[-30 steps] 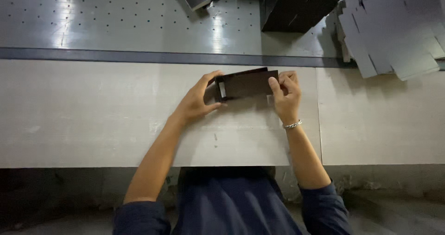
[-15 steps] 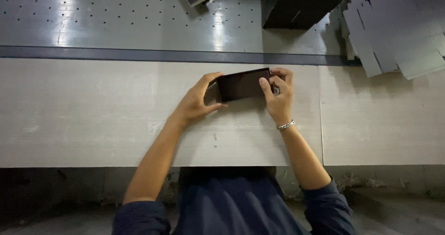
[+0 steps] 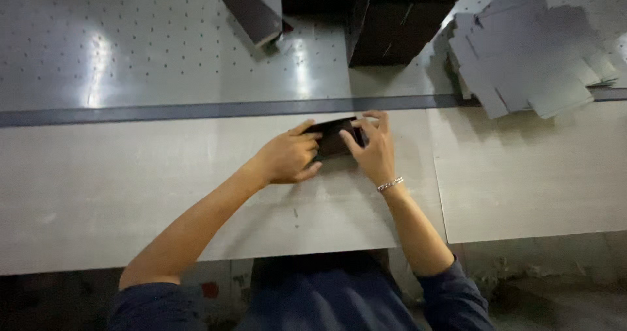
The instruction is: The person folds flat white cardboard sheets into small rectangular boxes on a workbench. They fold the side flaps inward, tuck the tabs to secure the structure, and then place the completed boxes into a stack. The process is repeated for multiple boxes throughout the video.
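Both hands meet over a small dark flat box [image 3: 333, 138] that sits on the pale table [image 3: 130, 187], just on the near side of the dark strip [image 3: 196, 111] running across it. The left hand [image 3: 287, 156] has its fingers curled round the box's left end, thumb along the top edge. The right hand [image 3: 373, 149], with a bracelet [image 3: 390, 185] at the wrist, pinches the right end, its fingers bent over the far edge. Both hands are closed on the box.

As a judgement, the box looks partly formed: it reads as a shallow folded shape, but whether its end flaps are tucked in cannot be told, since the fingers cover them.

Beyond the strip lies a grey perforated surface [image 3: 130, 44]. On it, far left of the box, rests one dark folded piece [image 3: 251, 14]; straight beyond stands a tall dark stack [image 3: 398, 24]; to the right spreads a heap of grey flat blanks [image 3: 522, 50]. Nothing lies between the hands and these.
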